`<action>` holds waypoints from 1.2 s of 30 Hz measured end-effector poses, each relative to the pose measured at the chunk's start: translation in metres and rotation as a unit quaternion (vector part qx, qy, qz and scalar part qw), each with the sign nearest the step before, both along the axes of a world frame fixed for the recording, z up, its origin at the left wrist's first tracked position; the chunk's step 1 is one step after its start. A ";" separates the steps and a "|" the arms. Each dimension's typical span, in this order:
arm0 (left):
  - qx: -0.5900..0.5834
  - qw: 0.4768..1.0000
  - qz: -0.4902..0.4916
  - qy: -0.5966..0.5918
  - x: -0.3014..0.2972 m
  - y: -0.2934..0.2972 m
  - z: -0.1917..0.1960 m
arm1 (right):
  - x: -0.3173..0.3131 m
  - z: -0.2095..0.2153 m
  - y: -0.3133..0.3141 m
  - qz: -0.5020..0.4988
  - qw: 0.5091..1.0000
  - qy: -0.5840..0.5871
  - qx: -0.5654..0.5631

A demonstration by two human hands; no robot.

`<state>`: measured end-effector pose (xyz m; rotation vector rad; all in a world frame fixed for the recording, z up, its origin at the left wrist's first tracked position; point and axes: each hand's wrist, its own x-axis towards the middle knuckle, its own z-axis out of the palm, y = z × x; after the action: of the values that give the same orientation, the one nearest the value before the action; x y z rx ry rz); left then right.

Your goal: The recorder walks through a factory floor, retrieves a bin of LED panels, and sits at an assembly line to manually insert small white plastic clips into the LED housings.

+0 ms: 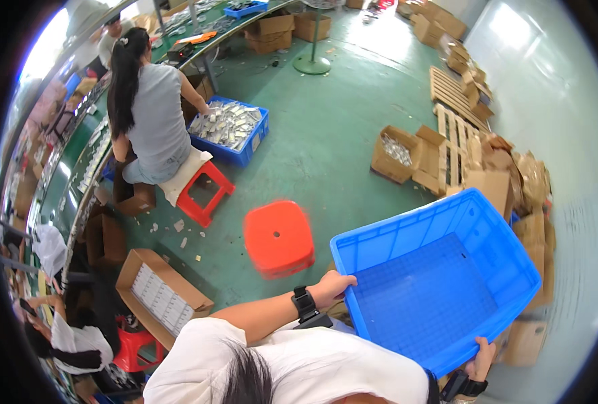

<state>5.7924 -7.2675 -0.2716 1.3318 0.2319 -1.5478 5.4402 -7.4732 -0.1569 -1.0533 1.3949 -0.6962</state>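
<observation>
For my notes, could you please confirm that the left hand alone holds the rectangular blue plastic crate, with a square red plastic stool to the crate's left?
Not quite: the head view shows the right hand gripping the blue plastic crate together with the left hand; the red plastic stool is indeed to the crate's left.

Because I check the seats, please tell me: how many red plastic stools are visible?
3: mid-floor stool, stool under the seated co-worker, lower-left stool; more may be hidden.

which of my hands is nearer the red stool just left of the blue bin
Left. Your left hand grips the blue bin on the side facing the red stool; your right hand holds the bin farther away, at lower right.
</observation>
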 end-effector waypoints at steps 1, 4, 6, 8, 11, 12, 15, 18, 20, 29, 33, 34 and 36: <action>0.009 1.000 -0.007 -0.014 0.012 -0.022 -0.009 | 0.014 -0.004 -0.032 0.018 1.000 0.008 0.002; 0.065 0.996 0.069 0.005 0.002 -0.053 -0.019 | 0.047 -0.012 -0.117 0.070 0.997 0.032 0.006; 0.057 0.989 0.130 0.033 0.000 -0.064 -0.027 | 0.086 0.005 -0.160 0.168 0.984 0.037 0.047; 0.046 0.981 0.183 0.031 0.005 -0.065 -0.029 | 0.118 -0.005 -0.184 0.189 0.979 0.048 0.054; 0.068 0.966 0.244 0.045 0.034 -0.100 -0.010 | 0.209 -0.005 -0.248 0.258 0.959 0.092 0.074; 0.094 0.959 0.263 0.052 0.040 -0.105 -0.011 | 0.228 -0.013 -0.264 0.271 0.955 0.096 0.074; 0.108 0.949 0.288 0.073 0.062 -0.117 -0.032 | 0.297 -0.040 -0.291 0.323 0.937 0.111 0.079; 0.100 0.943 0.303 0.100 0.089 -0.135 -0.059 | 0.349 -0.059 -0.330 0.376 0.915 0.109 0.095; 0.051 0.954 0.280 0.095 0.118 -0.142 -0.076 | 0.378 -0.082 -0.349 0.387 0.909 0.102 0.113; 0.199 0.869 0.448 -0.069 0.253 -0.073 -0.101 | 0.596 -0.147 -0.398 0.433 0.840 0.313 0.097; 0.216 0.815 0.536 -0.047 0.252 -0.044 -0.097 | 0.688 -0.224 -0.448 0.435 0.836 0.323 0.090; 0.227 0.793 0.564 -0.046 0.258 -0.043 -0.098 | 0.723 -0.241 -0.462 0.445 0.828 0.332 0.079; 0.242 0.771 0.588 -0.034 0.248 -0.046 -0.108 | 0.768 -0.267 -0.489 0.467 0.811 0.348 0.058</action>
<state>6.0406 -7.3130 -0.3799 1.1780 1.2269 -0.3429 6.2081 -7.9624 -0.4236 -1.7832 1.2374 0.5586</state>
